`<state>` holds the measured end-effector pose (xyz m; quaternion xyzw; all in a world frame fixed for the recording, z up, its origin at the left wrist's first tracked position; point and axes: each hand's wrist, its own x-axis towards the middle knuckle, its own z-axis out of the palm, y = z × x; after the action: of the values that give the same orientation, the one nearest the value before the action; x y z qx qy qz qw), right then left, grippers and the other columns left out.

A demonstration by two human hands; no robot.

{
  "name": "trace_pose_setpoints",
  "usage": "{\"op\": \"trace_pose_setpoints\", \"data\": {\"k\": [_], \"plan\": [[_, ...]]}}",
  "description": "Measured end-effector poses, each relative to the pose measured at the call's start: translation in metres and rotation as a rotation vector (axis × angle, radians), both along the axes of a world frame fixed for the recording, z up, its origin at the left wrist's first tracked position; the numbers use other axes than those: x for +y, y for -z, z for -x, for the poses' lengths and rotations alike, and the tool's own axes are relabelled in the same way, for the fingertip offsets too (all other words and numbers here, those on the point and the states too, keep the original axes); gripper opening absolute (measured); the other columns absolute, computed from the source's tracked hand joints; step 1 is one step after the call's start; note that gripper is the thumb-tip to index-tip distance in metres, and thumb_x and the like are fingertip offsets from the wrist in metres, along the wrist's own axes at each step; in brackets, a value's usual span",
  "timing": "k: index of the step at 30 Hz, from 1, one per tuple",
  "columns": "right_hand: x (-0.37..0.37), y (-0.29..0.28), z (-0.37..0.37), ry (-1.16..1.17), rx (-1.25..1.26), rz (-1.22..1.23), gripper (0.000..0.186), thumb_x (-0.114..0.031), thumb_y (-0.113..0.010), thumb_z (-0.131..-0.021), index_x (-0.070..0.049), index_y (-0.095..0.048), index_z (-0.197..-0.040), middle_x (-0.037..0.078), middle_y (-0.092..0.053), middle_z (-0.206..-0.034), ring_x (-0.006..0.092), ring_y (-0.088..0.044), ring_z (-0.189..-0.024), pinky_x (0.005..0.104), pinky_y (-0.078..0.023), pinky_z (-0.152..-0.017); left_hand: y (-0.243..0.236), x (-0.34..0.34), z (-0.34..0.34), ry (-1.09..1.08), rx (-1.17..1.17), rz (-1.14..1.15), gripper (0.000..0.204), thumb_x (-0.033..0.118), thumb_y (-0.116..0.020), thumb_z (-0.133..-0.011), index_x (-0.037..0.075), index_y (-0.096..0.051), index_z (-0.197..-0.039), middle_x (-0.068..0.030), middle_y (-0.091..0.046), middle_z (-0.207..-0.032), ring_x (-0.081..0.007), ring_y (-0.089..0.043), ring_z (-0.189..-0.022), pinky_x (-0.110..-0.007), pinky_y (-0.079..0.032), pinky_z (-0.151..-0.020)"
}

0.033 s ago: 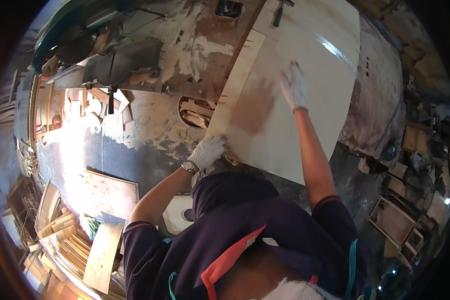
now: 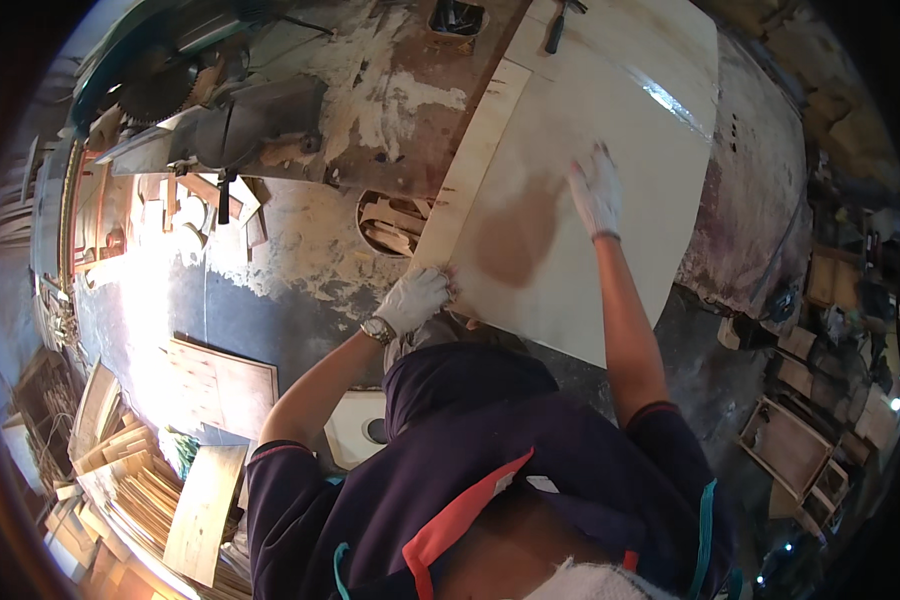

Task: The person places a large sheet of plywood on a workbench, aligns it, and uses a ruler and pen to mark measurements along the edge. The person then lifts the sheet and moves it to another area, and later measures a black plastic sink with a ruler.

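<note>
A large pale board (image 2: 650, 200) lies on the work surface, with a narrower pale strip (image 2: 480, 130) along its left side. My left hand (image 2: 420, 295), in a white glove and with a watch at the wrist, has its curled fingers gripping the near-left corner of the strip and board. My right hand (image 2: 597, 195), also gloved, rests on or just over the board's middle right, its fingers apart, slightly blurred. A dark-handled hammer (image 2: 558, 30) lies at the board's far end.
A saw machine with a toothed blade (image 2: 155, 95) stands at the upper left. A hole with wood offcuts (image 2: 390, 225) is beside the board. Stacked planks and panels (image 2: 205, 500) are at the lower left. A wooden tray (image 2: 780, 440) and clutter lie at the right.
My right hand has moved a short way toward me across the board, its arm drawing back. My left hand stays at the board's corner.
</note>
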<state>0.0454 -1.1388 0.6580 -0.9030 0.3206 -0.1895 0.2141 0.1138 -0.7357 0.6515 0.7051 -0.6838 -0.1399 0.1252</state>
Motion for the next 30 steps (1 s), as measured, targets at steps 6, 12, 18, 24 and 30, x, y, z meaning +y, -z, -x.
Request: {"op": "trace_pose_setpoints", "data": {"k": [6,12,18,24,30], "plan": [[-0.005,0.005,0.218,0.690,0.437,-0.093,0.070,-0.047,-0.071,-0.088,0.003,-0.057,-0.135,0.027,-0.056,-0.143,0.0388,-0.056,-0.129,0.0498,-0.046,-0.108,0.003,0.002,0.000,-0.003,-0.079,0.054,0.026,0.022,-0.067,-0.084,0.015,-0.069,-0.109,-0.0023,-0.064,-0.119,-0.0229,-0.055,-0.116,-0.041,-0.042,-0.110],[-0.032,0.059,0.317,0.696,0.072,-0.274,0.050,-0.039,-0.067,-0.093,0.005,-0.070,-0.116,0.018,-0.073,-0.096,0.0271,-0.069,-0.092,0.0368,-0.052,-0.084,0.012,-0.006,-0.016,0.042,-0.036,0.080,0.018,0.024,-0.069,-0.085,0.013,-0.070,-0.100,-0.0015,-0.063,-0.113,-0.0228,-0.055,-0.115,-0.040,-0.044,-0.110],[-0.016,0.061,0.302,0.680,-0.269,-0.474,0.040,-0.028,-0.070,-0.090,0.005,-0.070,-0.114,0.016,-0.075,-0.094,0.0281,-0.069,-0.083,0.0384,-0.054,-0.080,0.009,-0.006,-0.018,0.051,-0.092,0.107,0.024,0.026,-0.072,-0.083,0.012,-0.071,-0.103,-0.0023,-0.063,-0.127,-0.0248,-0.056,-0.116,-0.041,-0.045,-0.108],[-0.049,0.075,0.314,0.798,-0.238,-0.465,0.053,-0.021,-0.075,-0.084,0.009,-0.065,-0.127,0.020,-0.074,-0.114,0.0275,-0.071,-0.100,0.0350,-0.053,-0.089,0.017,-0.018,-0.014,0.057,-0.050,0.091,0.025,0.021,-0.074,-0.080,0.011,-0.070,-0.103,-0.0034,-0.064,-0.133,-0.0257,-0.057,-0.117,-0.039,-0.051,-0.101],[-0.037,0.063,0.304,0.765,-0.330,-0.605,0.049,-0.015,-0.077,-0.086,0.009,-0.066,-0.128,0.018,-0.073,-0.117,0.0253,-0.069,-0.105,0.0338,-0.052,-0.090,0.010,-0.010,-0.020,0.070,-0.009,0.166,0.023,0.017,-0.074,-0.081,0.009,-0.069,-0.102,-0.0057,-0.065,-0.131,-0.0253,-0.058,-0.117,-0.037,-0.052,-0.100]]}}
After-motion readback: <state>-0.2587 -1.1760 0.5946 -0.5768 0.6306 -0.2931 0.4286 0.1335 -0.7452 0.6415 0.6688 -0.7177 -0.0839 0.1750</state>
